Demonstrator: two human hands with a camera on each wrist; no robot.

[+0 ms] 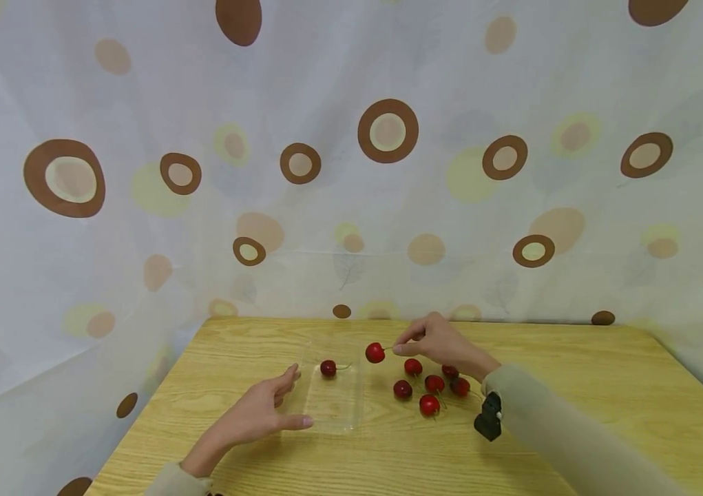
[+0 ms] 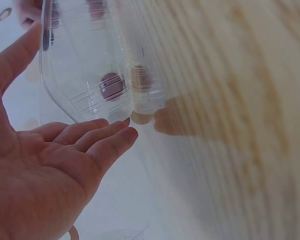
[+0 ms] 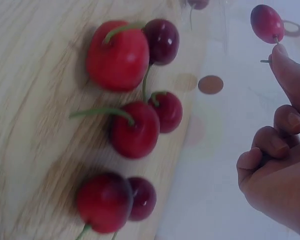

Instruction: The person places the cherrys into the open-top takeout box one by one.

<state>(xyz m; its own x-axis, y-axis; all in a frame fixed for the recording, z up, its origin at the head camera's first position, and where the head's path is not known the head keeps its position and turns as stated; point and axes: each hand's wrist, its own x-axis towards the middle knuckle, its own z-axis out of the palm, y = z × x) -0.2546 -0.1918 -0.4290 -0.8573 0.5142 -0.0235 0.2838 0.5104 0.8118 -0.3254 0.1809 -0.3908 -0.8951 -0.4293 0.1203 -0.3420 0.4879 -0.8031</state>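
Between thumb and fingertips, my right hand (image 1: 444, 344) pinches the stem of a red cherry (image 1: 374, 353), which hangs above the table just right of a clear plastic box (image 1: 332, 417). One dark cherry (image 1: 328, 368) with a green stem lies inside that box. My left hand (image 1: 258, 413) is at the box's left side, fingers and thumb spread and holding nothing. In the left wrist view its fingers (image 2: 110, 147) are close by the box wall; whether they touch it I cannot tell. Several loose cherries (image 1: 434, 384) lie on the wood below my right hand.
The light wooden table (image 1: 574, 372) reaches back to a white curtain (image 1: 339, 207) with brown and beige dots. A black wrist device (image 1: 489, 417) sits at my right sleeve, over the table beside the loose cherries.
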